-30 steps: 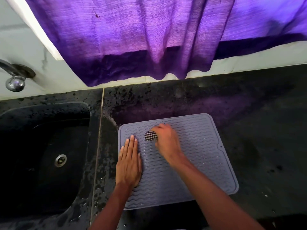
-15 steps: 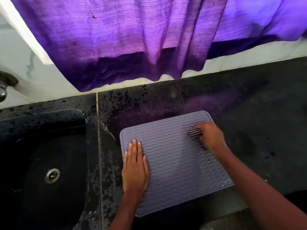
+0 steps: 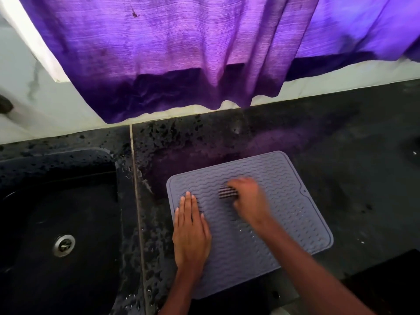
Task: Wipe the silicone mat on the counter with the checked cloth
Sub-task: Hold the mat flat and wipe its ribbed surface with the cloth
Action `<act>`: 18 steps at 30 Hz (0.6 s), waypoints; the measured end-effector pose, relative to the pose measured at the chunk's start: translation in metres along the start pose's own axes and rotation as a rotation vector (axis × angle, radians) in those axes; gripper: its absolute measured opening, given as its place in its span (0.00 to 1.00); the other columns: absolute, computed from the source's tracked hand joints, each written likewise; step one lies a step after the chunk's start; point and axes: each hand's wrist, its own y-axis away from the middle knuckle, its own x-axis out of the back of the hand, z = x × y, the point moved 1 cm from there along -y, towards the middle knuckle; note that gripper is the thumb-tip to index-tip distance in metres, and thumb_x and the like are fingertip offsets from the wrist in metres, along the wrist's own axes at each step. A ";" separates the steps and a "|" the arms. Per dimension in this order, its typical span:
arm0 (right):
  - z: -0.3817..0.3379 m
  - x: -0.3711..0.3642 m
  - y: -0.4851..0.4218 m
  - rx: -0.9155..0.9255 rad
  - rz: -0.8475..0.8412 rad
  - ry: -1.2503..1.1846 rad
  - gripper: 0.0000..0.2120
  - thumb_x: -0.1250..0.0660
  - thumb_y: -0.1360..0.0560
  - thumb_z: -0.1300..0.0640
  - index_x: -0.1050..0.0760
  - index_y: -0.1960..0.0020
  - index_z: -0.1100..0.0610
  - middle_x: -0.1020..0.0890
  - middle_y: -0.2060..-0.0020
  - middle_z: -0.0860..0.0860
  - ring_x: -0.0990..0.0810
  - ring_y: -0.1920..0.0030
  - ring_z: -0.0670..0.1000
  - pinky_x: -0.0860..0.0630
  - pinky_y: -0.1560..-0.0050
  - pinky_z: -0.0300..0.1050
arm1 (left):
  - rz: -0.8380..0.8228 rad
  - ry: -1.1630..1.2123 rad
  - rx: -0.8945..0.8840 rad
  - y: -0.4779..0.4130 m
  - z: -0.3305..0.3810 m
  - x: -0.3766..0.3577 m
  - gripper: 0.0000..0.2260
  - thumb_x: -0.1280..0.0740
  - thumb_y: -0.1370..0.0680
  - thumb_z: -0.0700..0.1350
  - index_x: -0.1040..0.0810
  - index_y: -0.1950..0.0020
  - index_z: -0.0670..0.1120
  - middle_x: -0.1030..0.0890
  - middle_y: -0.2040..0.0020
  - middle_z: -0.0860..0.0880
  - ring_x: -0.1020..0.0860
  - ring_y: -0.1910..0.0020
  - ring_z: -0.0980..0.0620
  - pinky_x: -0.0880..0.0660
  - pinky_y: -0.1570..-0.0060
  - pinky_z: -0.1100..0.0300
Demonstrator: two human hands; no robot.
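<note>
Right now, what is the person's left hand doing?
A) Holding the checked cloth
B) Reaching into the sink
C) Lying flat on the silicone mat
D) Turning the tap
C: the left hand lies with straight fingers on the silicone mat near its left edge, while the right hand grips the checked cloth.

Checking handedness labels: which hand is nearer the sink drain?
Left. The left hand lies flat on the silicone mat near its sink-side edge, right of the sink drain. The right hand grips the checked cloth farther right, mid-mat.
</note>
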 end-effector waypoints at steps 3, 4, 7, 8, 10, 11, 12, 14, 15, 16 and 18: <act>-0.030 -0.031 0.008 0.028 -0.040 0.003 0.24 0.30 0.41 0.68 0.19 0.48 0.51 0.18 0.53 0.47 0.24 0.49 0.53 0.25 0.52 0.49 | 0.001 -0.009 -0.010 -0.001 -0.001 -0.001 0.25 0.49 0.17 0.45 0.34 0.22 0.36 0.33 0.22 0.41 0.33 0.23 0.43 0.43 0.23 0.50; -0.030 -0.037 0.008 0.016 -0.034 0.013 0.25 0.31 0.41 0.68 0.20 0.48 0.50 0.19 0.52 0.46 0.24 0.49 0.53 0.25 0.52 0.50 | 0.002 -0.016 -0.015 0.000 -0.002 -0.001 0.25 0.49 0.17 0.45 0.34 0.22 0.36 0.33 0.22 0.40 0.33 0.23 0.43 0.43 0.24 0.50; -0.022 -0.039 0.008 0.013 -0.030 0.000 0.26 0.32 0.40 0.69 0.20 0.46 0.49 0.19 0.52 0.45 0.25 0.49 0.52 0.25 0.53 0.51 | -0.006 -0.013 -0.014 0.000 -0.001 -0.001 0.25 0.49 0.17 0.45 0.34 0.22 0.35 0.32 0.22 0.40 0.32 0.23 0.43 0.41 0.25 0.48; -0.021 -0.037 0.007 0.027 -0.035 0.007 0.26 0.31 0.40 0.69 0.20 0.46 0.49 0.19 0.52 0.46 0.25 0.49 0.52 0.24 0.52 0.51 | -0.007 -0.013 -0.014 0.000 -0.001 -0.001 0.25 0.49 0.17 0.45 0.34 0.23 0.35 0.32 0.22 0.40 0.32 0.24 0.43 0.41 0.25 0.49; -0.020 -0.032 0.004 0.046 -0.053 0.027 0.25 0.30 0.38 0.68 0.20 0.44 0.50 0.19 0.51 0.47 0.25 0.48 0.53 0.24 0.51 0.51 | -0.005 -0.008 -0.014 -0.001 -0.001 -0.001 0.25 0.49 0.17 0.45 0.33 0.23 0.35 0.32 0.22 0.40 0.31 0.24 0.43 0.41 0.25 0.49; -0.019 -0.030 0.002 0.053 -0.066 0.042 0.25 0.30 0.38 0.67 0.20 0.44 0.50 0.19 0.51 0.47 0.25 0.47 0.53 0.24 0.51 0.51 | -0.008 -0.008 -0.016 -0.001 -0.002 -0.001 0.25 0.49 0.17 0.45 0.34 0.23 0.35 0.32 0.22 0.40 0.32 0.24 0.43 0.42 0.24 0.49; -0.017 -0.027 0.000 0.058 -0.086 0.065 0.25 0.29 0.38 0.66 0.20 0.44 0.50 0.19 0.50 0.48 0.25 0.47 0.54 0.24 0.51 0.50 | -0.011 -0.007 -0.018 -0.001 -0.003 -0.001 0.25 0.49 0.17 0.45 0.34 0.22 0.36 0.33 0.22 0.40 0.32 0.23 0.43 0.43 0.23 0.51; -0.007 -0.018 -0.003 0.055 -0.102 0.124 0.24 0.27 0.38 0.65 0.20 0.44 0.50 0.19 0.50 0.48 0.25 0.47 0.54 0.25 0.50 0.50 | -0.016 0.006 -0.008 -0.001 -0.005 -0.002 0.25 0.50 0.16 0.47 0.35 0.21 0.37 0.34 0.21 0.42 0.35 0.22 0.45 0.48 0.21 0.54; 0.002 -0.013 -0.005 0.042 -0.093 0.144 0.24 0.27 0.39 0.65 0.19 0.45 0.50 0.18 0.51 0.48 0.24 0.48 0.54 0.24 0.51 0.50 | -0.018 0.014 0.000 -0.001 -0.006 -0.003 0.25 0.51 0.16 0.48 0.35 0.21 0.37 0.35 0.20 0.43 0.36 0.21 0.46 0.49 0.20 0.55; 0.012 -0.007 -0.006 0.019 -0.081 0.156 0.24 0.27 0.39 0.66 0.19 0.46 0.50 0.18 0.52 0.49 0.23 0.48 0.55 0.24 0.52 0.50 | -0.019 0.022 0.007 -0.001 -0.007 -0.003 0.26 0.51 0.16 0.48 0.36 0.21 0.38 0.36 0.20 0.43 0.37 0.21 0.46 0.49 0.20 0.55; 0.036 0.006 -0.007 -0.046 -0.066 0.167 0.23 0.27 0.39 0.67 0.19 0.46 0.51 0.17 0.53 0.50 0.23 0.49 0.55 0.24 0.52 0.50 | -0.014 0.036 0.012 -0.001 -0.007 -0.004 0.26 0.50 0.16 0.48 0.36 0.21 0.38 0.36 0.20 0.44 0.37 0.21 0.47 0.48 0.21 0.54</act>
